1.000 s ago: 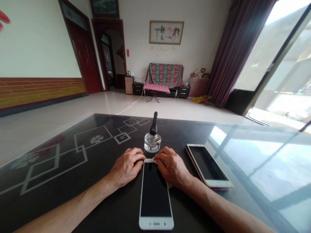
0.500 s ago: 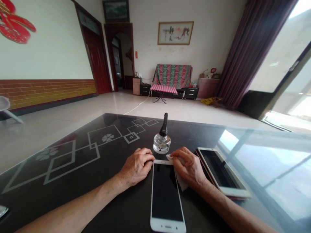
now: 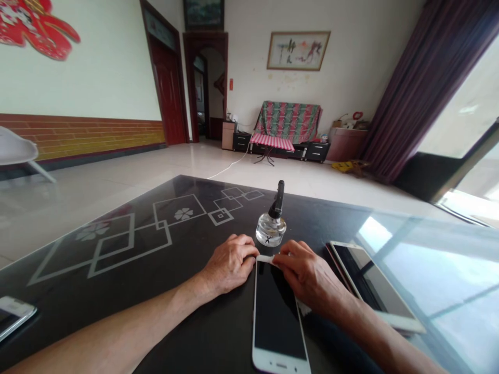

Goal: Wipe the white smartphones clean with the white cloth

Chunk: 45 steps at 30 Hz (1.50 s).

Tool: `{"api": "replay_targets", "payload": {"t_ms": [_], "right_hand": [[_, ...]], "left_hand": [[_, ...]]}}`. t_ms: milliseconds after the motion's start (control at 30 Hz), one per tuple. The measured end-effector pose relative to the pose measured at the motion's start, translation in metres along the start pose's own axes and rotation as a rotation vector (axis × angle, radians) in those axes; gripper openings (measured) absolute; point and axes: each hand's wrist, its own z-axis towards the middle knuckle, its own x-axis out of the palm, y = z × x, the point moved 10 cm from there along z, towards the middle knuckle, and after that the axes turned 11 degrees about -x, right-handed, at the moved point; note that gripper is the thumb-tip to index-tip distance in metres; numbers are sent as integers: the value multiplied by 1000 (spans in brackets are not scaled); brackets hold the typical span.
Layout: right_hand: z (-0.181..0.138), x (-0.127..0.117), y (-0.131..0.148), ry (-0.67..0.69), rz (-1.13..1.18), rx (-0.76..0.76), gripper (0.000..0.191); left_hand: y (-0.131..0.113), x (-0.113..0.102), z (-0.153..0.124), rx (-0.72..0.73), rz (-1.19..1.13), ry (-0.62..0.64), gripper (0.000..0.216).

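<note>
A white smartphone with a dark screen (image 3: pixel 277 311) lies face up on the black table in front of me. My left hand (image 3: pixel 232 264) has its fingers curled together against the phone's upper left corner, gripping that edge. At the upper right end of the phone, my right hand (image 3: pixel 314 272) is closed on a pale wiping cloth (image 3: pixel 305 308), with fingertips at the top bezel. Most of the cloth is hidden under that hand. Just beyond both hands stands a clear glass bottle with a black nozzle top (image 3: pixel 272 229).
Right of my right arm lies a second, larger white device (image 3: pixel 370 278) on a reddish cover or another device. Part of another phone (image 3: pixel 14 314) shows at the left edge. The glossy black table (image 3: pixel 187 228) carries a pattern of pale squares. A white chair (image 3: pixel 17 147) stands far left.
My right hand has shifted left with the cloth, from beside the phone onto its top edge. My left hand stays at the corner. The whole view has swung slightly left.
</note>
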Motion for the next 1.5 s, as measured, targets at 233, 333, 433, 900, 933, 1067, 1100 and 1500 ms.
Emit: {"api": "replay_targets", "payload": {"t_ms": [233, 333, 433, 900, 933, 1067, 1100, 1500], "right_hand": [[7, 3, 3, 55, -135, -42, 24], [6, 3, -2, 63, -154, -15, 24], [6, 0, -2, 80, -153, -9, 24], [9, 1, 4, 24, -114, -2, 22], [8, 0, 3, 22, -119, 5, 22], [7, -1, 1, 67, -134, 37, 25], [6, -1, 1, 88, -141, 48, 25], [8, 4, 5, 103, -124, 23, 22]], "left_hand": [[1, 0, 0, -1, 11, 2, 22], [1, 0, 0, 0, 15, 0, 22], [1, 1, 1, -6, 14, 3, 22], [0, 0, 0, 3, 13, 6, 22], [0, 0, 0, 3, 13, 6, 22], [2, 1, 1, -6, 14, 9, 22], [2, 1, 1, -7, 14, 9, 21], [0, 0, 1, -11, 11, 8, 21]]}}
